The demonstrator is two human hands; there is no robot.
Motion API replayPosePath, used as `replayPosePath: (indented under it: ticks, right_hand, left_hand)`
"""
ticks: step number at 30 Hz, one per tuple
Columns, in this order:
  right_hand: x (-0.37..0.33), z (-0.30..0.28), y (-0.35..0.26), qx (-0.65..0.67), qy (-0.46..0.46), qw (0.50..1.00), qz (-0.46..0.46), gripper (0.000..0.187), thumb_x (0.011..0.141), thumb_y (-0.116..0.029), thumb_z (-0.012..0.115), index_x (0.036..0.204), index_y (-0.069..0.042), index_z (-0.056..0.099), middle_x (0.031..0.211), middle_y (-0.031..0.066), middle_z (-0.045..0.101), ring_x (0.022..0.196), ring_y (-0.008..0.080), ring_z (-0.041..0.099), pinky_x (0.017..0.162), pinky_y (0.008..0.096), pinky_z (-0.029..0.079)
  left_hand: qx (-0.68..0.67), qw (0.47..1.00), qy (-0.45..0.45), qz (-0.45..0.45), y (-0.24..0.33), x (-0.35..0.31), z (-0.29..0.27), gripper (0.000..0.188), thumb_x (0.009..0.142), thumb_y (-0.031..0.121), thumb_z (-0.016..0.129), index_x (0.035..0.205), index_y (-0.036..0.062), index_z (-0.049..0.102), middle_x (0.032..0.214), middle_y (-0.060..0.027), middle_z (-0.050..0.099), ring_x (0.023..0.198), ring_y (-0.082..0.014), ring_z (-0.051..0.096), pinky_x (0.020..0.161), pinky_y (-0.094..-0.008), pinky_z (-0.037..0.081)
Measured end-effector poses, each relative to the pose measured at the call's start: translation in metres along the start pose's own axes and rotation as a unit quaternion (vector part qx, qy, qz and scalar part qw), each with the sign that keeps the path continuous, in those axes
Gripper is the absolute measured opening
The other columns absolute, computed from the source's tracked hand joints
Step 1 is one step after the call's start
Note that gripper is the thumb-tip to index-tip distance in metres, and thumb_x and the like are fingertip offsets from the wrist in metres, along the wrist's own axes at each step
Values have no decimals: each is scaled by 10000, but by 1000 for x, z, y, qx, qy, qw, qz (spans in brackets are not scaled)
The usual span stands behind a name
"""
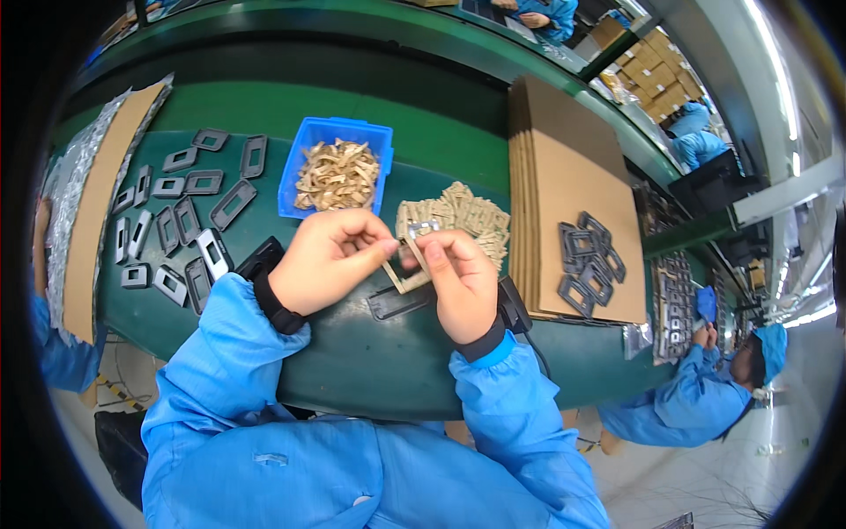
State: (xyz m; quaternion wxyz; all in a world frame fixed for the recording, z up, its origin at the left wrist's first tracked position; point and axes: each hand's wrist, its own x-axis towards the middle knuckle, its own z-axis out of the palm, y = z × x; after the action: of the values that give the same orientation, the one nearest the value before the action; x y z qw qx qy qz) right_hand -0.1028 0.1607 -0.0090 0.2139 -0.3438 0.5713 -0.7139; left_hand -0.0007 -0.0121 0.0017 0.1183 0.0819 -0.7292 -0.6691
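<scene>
My left hand and my right hand are close together above the middle of the table, both with fingers pinched. Between them is a thin beige rectangular frame, tilted, with its lower edge hanging below my fingers. Right thumb and fingers grip its right side; the left fingertips pinch at its upper left, partly hiding that corner. Below it on the green table lies a dark rectangular frame. A heap of flat beige frame pieces lies just beyond my right hand.
Farther back stands a blue bin full of curled tan strips. Grey and black frames are scattered at left. At right, stacked cardboard sheets carry more black frames. A co-worker sits at far right.
</scene>
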Motion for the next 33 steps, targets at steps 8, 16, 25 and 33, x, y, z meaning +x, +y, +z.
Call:
replayPosePath:
  ticks: [8,16,25,33]
  right_hand:
    - [-16,-83,-91,-648,293,680,-178,382,765,-129,785,1091,-5,630,1099,172,645,1051,363,583,946,455,449]
    - [-13,-160,-80,-656,258,708,42,782,657,-314,878,1294,-6,545,1174,200,652,1115,384,570,961,444,469]
    - [-15,-155,-76,-624,292,723,52,729,676,-249,861,1283,-14,533,1190,178,632,1119,356,555,982,437,453]
    - [-55,-61,-81,-282,214,868,-349,896,678,-154,851,1411,-48,345,1424,207,433,1366,365,411,1180,474,261]
  left_hand:
    - [-71,997,-11,38,-5,-1,3,104,949,102,657,934,1,639,826,-3,643,739,-58,601,686,-215,499]
    - [-131,986,-81,67,-8,-4,9,130,954,123,661,955,-7,651,844,25,635,750,-10,550,667,-192,473]
    - [-110,988,-84,63,-11,-2,7,125,961,111,640,996,-9,641,885,-26,662,820,-75,623,754,-246,528]
    - [-125,985,-104,59,-18,-3,8,100,947,77,653,1001,-7,651,898,-4,667,814,-46,609,738,-219,510]
